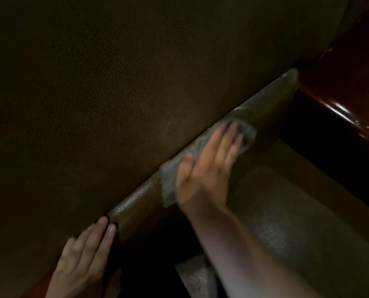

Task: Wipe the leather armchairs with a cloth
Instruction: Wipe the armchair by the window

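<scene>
One view only, from the head camera, dim and a little blurred. It looks down at a dark pebbled leather armchair (119,87), whose broad panel fills most of the frame, with a narrower rounded band (136,203) running diagonally below it.

Right hand (207,166) lies flat on a grey cloth (168,183), fingers (226,138) straight and slightly spread, pressing it against the band near the seam with the big panel. The cloth is crumpled, with loose edges showing past the fingertips and below the thumb.

Left hand (86,252) rests open on the leather at lower left, fingers straight and close together, tips at the seam, holding nothing.

At the right, glossy reddish wood (340,108) catches a highlight; I cannot tell whether it belongs to the chair or to other furniture.

My judgement: the cloth is light, soft and limp, so it will bunch and slide under the palm; a flat, wide press with the edges tucked under should steer it best. The leather looks padded and grained, likely giving a little under pressure. The seam is where a fold of cloth pushed in by the fingertips would reach.
</scene>
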